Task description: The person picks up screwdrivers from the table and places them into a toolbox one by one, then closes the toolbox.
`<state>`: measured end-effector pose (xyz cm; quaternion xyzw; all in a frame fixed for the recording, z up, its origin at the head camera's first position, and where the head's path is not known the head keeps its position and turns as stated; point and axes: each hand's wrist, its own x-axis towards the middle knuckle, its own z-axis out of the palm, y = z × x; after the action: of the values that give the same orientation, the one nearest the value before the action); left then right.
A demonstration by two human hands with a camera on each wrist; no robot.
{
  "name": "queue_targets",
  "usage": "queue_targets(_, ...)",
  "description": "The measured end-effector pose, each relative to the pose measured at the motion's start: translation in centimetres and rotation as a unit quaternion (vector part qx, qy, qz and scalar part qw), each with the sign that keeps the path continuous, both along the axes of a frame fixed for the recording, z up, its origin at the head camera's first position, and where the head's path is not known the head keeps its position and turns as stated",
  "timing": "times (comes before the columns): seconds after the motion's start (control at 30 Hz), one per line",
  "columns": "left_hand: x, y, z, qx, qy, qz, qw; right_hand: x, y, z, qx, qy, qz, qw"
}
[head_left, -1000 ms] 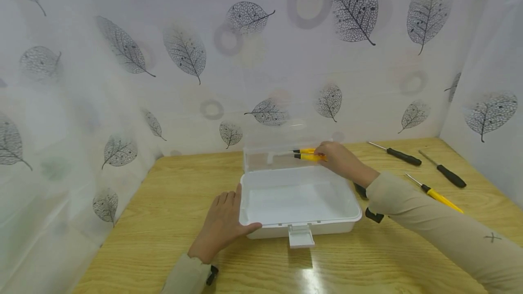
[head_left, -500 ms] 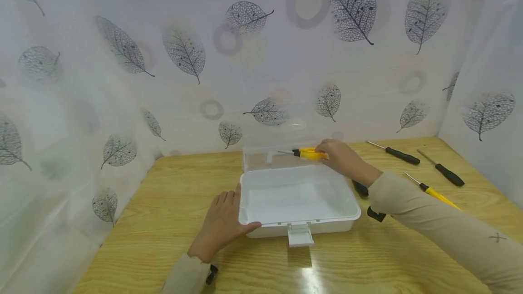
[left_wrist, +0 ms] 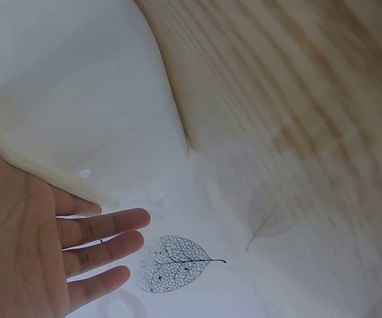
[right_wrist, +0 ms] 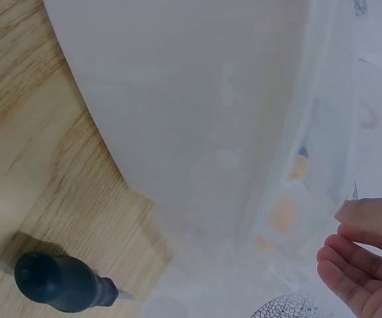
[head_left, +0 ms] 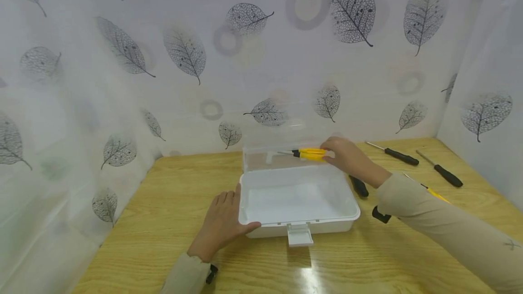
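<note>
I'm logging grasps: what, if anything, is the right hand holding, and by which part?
Nothing: the right hand is empty, its fingers near the paired yellow screwdriver handles.

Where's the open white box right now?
In the head view, the white box sits on the table, the left hand at its left side, the right hand by its far right corner.

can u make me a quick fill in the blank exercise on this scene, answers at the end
The left hand rests on the ____ end of the box.
The pair of screwdrivers just left of the right hand has ____ handles.
The screwdriver near the box's right end has a ____ handle.
The backdrop is printed with dark, veined ____.

Missing words: left; yellow; black; leaves.
</note>
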<state>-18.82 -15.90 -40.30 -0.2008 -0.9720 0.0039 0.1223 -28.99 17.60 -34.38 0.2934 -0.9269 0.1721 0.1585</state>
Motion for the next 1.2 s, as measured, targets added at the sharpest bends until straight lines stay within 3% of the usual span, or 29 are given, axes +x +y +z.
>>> queue_targets(0.47, 0.1, 0.0, 0.0, -0.007, 0.009, -0.003, 0.9999, 1.1, 2.8, 1.4, -0.011, 0.044, -0.034, 0.9984)
queue_targets(0.8, 0.0, 0.1, 0.0, -0.003, 0.003, -0.002, 1.0, 1.9, 5.5, 2.2, -0.018, 0.029, -0.064, 0.9974)
queue_targets(1.0, 0.1, -0.1, -0.2, 0.019, 0.021, -0.016, 0.9995, 2.5, 7.4, 2.5, -0.031, 0.041, -0.072, 0.9961)
queue_targets(1.2, 0.1, 0.0, -0.2, 0.018, 0.006, -0.009, 0.9998, 3.2, 9.2, 2.9, -0.016, 0.005, -0.101, 0.9948)
